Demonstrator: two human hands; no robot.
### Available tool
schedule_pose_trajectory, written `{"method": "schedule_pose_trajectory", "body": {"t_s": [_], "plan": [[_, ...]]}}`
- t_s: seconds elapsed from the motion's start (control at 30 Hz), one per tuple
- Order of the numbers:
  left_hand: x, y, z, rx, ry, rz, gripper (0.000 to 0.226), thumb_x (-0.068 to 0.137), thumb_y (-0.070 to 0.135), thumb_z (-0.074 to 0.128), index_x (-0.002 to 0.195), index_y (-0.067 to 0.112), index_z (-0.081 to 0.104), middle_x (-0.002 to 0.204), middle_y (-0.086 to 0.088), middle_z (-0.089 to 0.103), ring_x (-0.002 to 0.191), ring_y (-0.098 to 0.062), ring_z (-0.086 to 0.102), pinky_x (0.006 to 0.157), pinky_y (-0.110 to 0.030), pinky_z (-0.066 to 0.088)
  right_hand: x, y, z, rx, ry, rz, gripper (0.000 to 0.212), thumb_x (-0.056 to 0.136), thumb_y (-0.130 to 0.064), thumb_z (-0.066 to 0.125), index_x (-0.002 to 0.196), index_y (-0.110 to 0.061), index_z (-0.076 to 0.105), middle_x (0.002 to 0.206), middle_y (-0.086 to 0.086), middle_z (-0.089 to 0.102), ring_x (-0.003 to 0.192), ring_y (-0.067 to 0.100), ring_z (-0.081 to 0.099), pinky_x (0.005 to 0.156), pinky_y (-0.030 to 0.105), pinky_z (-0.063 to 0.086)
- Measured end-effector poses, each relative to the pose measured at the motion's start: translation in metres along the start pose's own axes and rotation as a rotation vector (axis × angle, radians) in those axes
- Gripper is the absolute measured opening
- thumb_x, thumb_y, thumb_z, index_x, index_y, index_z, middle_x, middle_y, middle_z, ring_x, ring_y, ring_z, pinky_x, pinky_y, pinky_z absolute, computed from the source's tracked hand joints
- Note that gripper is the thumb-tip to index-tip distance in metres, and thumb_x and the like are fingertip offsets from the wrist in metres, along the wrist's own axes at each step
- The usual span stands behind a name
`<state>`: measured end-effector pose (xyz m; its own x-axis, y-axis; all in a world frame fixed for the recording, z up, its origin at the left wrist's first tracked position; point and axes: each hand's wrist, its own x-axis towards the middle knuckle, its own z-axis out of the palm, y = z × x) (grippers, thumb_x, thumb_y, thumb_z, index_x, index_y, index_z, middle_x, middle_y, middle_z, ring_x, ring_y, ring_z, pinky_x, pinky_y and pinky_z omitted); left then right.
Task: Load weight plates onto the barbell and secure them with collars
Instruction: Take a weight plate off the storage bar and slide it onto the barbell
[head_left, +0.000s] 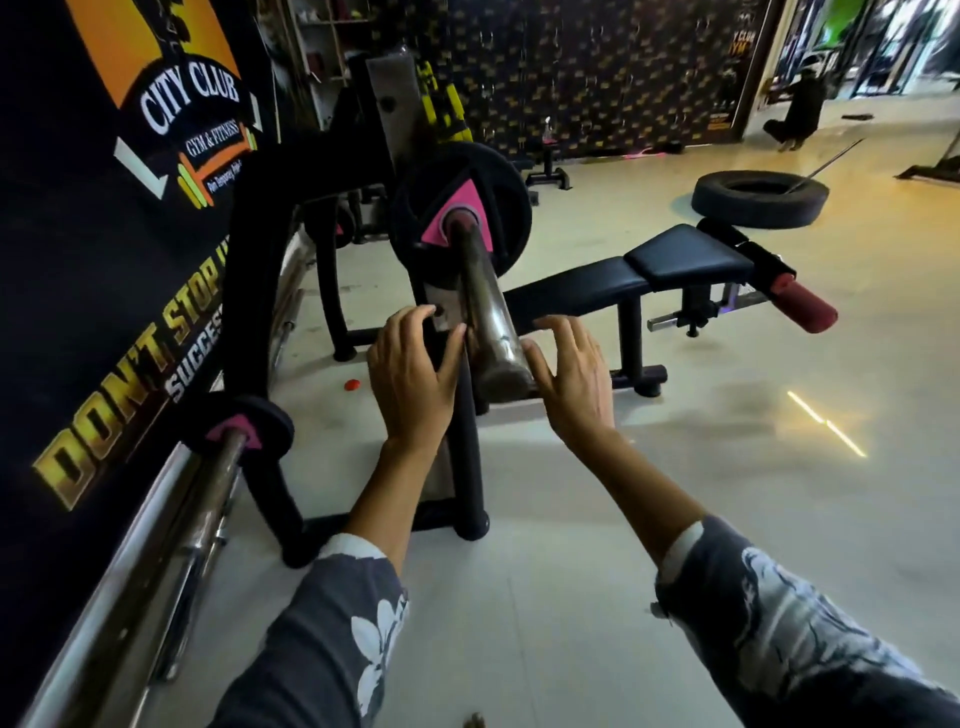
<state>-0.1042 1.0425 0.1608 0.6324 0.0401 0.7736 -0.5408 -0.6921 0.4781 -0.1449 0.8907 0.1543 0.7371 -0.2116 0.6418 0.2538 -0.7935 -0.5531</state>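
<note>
Your left grip (410, 374) hung just left of the barbell (485, 317) sleeve, fingers spread and loosely bent, holding nothing. Your right grip (571, 379) sat just right of the sleeve's near end, also relaxed and holding nothing. Whether either thumb actually touched the steel could not be told.

The sleeve pointed straight back toward you from the black rack (270, 244). One black weight plate (498, 208) with a pink wedge around its hub was seated at the far end of the sleeve, against the rack upright.

Low on your left lay a second bar (208, 493) carrying a smaller plate (270, 426), along the banner wall (93, 260). A padded bench (649, 265) stood beyond the rack, with a tyre (758, 200) lying flat on the floor (675, 493) well behind it.
</note>
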Motion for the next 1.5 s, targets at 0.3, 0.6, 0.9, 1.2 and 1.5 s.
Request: {"method": "schedule_pose_trajectory", "body": {"t_s": [0.3, 0.6, 0.9, 1.2, 1.5], "plan": [[-0.142, 0.031, -0.11, 0.023, -0.123, -0.001, 0.05, 0.092, 0.049, 0.04, 0.1, 0.005, 0.061, 0.093, -0.011, 0.068, 0.086, -0.026, 0.064, 0.074, -0.025, 0.043, -0.15, -0.051, -0.052, -0.073, -0.234, 0.017, 0.036, 0.093, -0.041, 0.043, 0.098, -0.008, 0.057, 0.102, 0.011, 0.058, 0.092, 0.028, 0.056, 0.077, 0.04, 0.047], [-0.192, -0.059, -0.179, 0.223, -0.294, -0.171, 0.036, 0.085, 0.046, 0.048, 0.08, 0.012, 0.06, 0.075, -0.003, 0.066, 0.073, -0.023, 0.063, 0.057, -0.027, 0.042, -0.184, -0.105, 0.024, -0.06, -0.561, 0.067, 0.031, 0.094, -0.035, 0.046, 0.096, -0.007, 0.058, 0.102, 0.014, 0.058, 0.096, 0.035, 0.056, 0.07, 0.034, 0.039], [-0.168, -0.267, -0.222, 0.37, -0.349, -0.374, 0.032, 0.08, 0.042, 0.055, 0.081, 0.011, 0.063, 0.08, -0.006, 0.07, 0.074, -0.025, 0.066, 0.064, -0.023, 0.043, -0.17, -0.162, 0.231, 0.0, -0.725, 0.092, 0.032, 0.093, -0.038, 0.046, 0.102, -0.01, 0.058, 0.112, 0.01, 0.061, 0.102, 0.032, 0.056, 0.078, 0.036, 0.043], [-0.078, -0.507, -0.176, 0.326, -0.389, -0.566, 0.03, 0.084, 0.041, 0.058, 0.088, 0.012, 0.063, 0.084, -0.008, 0.07, 0.078, -0.029, 0.065, 0.064, -0.03, 0.044, -0.084, -0.174, 0.444, -0.061, -0.717, 0.24, 0.029, 0.093, -0.033, 0.048, 0.099, -0.007, 0.058, 0.104, 0.013, 0.061, 0.093, 0.034, 0.058, 0.069, 0.034, 0.039], [-0.044, -0.671, -0.045, -0.281, -0.249, -1.01, 0.084, 0.061, 0.064, 0.068, 0.12, 0.008, 0.049, 0.121, -0.018, 0.057, 0.111, -0.032, 0.056, 0.089, -0.054, 0.046, -0.018, -0.095, 0.61, 0.227, -0.459, 0.379, 0.074, 0.078, -0.048, 0.065, 0.135, -0.015, 0.03, 0.133, 0.009, 0.039, 0.12, 0.02, 0.042, 0.101, 0.035, 0.04]]}}
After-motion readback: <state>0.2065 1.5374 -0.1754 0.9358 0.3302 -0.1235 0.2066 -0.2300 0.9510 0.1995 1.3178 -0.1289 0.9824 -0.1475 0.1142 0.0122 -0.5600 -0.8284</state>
